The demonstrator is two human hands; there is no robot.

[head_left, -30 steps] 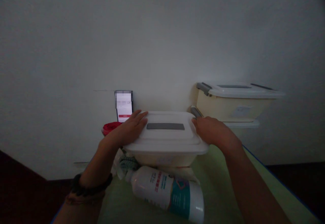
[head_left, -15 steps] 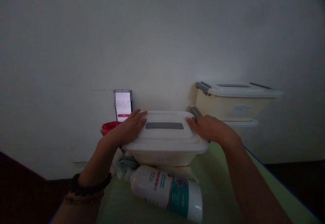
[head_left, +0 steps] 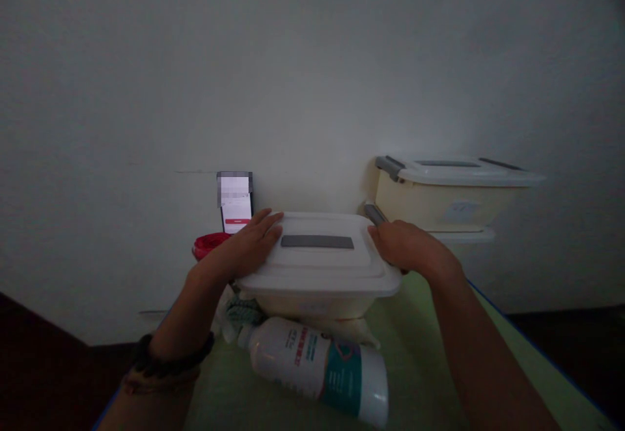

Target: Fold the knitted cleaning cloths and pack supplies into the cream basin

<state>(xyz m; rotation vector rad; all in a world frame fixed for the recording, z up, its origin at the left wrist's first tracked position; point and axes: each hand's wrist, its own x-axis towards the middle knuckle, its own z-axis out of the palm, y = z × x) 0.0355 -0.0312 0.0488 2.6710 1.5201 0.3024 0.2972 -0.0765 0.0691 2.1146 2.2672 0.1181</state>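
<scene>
A cream storage box (head_left: 312, 305) with a white lid (head_left: 317, 268) sits on the green surface in front of me. The lid carries a grey strip in its middle. My left hand (head_left: 254, 245) lies on the lid's left edge, fingers stretched out towards the back. At the right edge, my right hand (head_left: 403, 245) is closed around the side by the raised grey latch (head_left: 375, 213), its fingertips hidden. Just in front of the box lies a white bottle (head_left: 317, 369) with a teal label, on its side.
Another lidded storage box (head_left: 434, 206) stands at the back right against the wall. A phone (head_left: 236, 203) with a lit screen leans at the back left, near a red roll (head_left: 211, 245). A crumpled green cloth (head_left: 244, 310) lies by the bottle's neck. The green tabletop (head_left: 415, 359) has a blue edge.
My right thumb has slid outward from the lid's top to its right edge. My left hand stays in place on the lid, and the box has not visibly moved.
</scene>
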